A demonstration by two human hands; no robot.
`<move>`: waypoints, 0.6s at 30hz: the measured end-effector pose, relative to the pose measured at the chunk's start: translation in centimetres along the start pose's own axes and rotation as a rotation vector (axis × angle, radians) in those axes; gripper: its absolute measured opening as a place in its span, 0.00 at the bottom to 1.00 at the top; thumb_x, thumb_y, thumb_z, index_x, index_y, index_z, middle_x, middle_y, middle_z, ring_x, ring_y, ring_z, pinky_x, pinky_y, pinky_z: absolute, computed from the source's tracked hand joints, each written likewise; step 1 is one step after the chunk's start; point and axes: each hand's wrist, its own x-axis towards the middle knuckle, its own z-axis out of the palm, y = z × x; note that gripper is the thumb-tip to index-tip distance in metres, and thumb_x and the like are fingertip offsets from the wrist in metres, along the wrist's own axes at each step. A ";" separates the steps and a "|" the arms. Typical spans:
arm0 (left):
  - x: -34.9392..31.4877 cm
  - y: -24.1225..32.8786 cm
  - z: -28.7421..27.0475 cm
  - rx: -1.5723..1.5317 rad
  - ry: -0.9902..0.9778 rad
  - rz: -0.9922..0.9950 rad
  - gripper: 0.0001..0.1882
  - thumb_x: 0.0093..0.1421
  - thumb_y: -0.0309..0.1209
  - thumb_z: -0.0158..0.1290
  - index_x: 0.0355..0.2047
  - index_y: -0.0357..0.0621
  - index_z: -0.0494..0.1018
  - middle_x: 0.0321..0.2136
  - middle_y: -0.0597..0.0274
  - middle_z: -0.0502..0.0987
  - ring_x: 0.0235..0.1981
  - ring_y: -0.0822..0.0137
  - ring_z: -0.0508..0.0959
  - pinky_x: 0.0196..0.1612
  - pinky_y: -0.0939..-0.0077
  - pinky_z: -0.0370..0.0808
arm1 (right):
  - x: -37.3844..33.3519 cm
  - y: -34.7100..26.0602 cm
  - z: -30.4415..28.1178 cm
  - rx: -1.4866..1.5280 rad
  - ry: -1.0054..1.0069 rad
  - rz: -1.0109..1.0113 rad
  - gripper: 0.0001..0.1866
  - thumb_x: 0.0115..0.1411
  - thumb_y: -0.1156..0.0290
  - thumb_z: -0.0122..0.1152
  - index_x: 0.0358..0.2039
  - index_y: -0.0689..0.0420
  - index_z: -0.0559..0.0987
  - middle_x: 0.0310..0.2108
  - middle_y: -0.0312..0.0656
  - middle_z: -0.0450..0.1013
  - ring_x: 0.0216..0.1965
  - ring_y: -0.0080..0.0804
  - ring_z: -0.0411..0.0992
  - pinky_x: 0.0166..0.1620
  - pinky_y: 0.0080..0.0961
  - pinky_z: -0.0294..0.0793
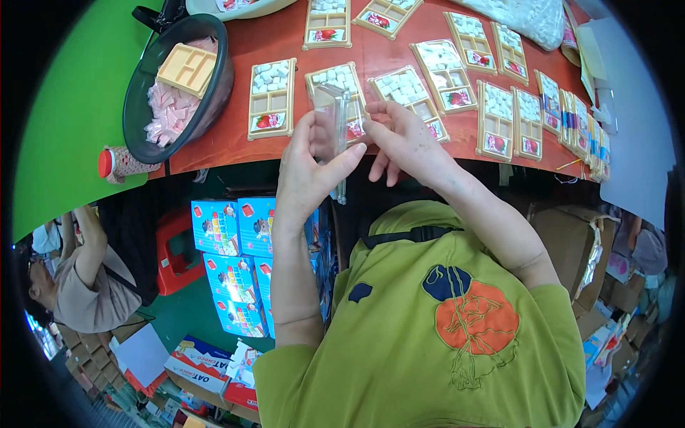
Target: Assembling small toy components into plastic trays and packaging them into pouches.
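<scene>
My left hand (310, 171) grips a clear plastic lid (341, 146), held upright and edge-on above the table's near edge. It may be more than one lid; I cannot tell. Close to its right side is my right hand (410, 139), fingers apart and loosely bent, its fingertips by the lid's edge. Behind the hands lie beige compartment trays, among them a left one (271, 100), a middle one (332, 75) partly hidden by the lid, and a right one (407, 89). Each has small white pieces at the far end and a strawberry-printed packet at the near end.
More filled trays (446, 71) cover the red table (235, 53). At left, a black basin (132, 107) holds pink packets and an empty beige tray (187, 69); a red-capped jar (121, 164) stands beside it. Blue boxes (225, 274) are stacked below. Another person (89, 274) is at lower left.
</scene>
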 end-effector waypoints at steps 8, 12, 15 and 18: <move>-0.3 0.6 1.0 0.297 0.006 0.000 0.44 0.47 0.44 0.69 0.57 0.31 0.63 0.45 0.46 0.78 0.44 0.56 0.82 0.44 0.65 0.78 | 3.3 2.9 -3.6 -1.231 0.391 -0.921 0.22 0.61 0.69 0.59 0.55 0.59 0.72 0.52 0.48 0.73 0.49 0.47 0.73 0.50 0.44 0.71; -0.9 1.7 2.5 0.622 0.000 0.018 0.49 0.46 0.45 0.68 0.61 0.31 0.58 0.51 0.41 0.75 0.47 0.49 0.80 0.47 0.59 0.77 | 4.8 4.5 -3.5 -1.487 0.460 -0.804 0.22 0.58 0.69 0.58 0.54 0.57 0.73 0.60 0.47 0.66 0.60 0.46 0.64 0.63 0.44 0.58; -1.3 0.9 3.1 0.779 0.047 0.077 0.52 0.45 0.45 0.67 0.64 0.32 0.54 0.53 0.41 0.73 0.49 0.48 0.79 0.47 0.58 0.77 | 4.9 3.3 -3.1 -1.431 0.413 -0.705 0.25 0.57 0.69 0.59 0.56 0.57 0.72 0.61 0.46 0.66 0.62 0.44 0.62 0.64 0.43 0.57; -1.5 0.6 3.0 0.747 0.075 0.130 0.53 0.45 0.45 0.68 0.64 0.32 0.54 0.54 0.41 0.72 0.51 0.49 0.78 0.48 0.57 0.77 | 6.2 1.8 -3.4 -1.475 0.425 -0.948 0.24 0.58 0.70 0.58 0.56 0.57 0.72 0.62 0.46 0.65 0.63 0.44 0.62 0.64 0.44 0.58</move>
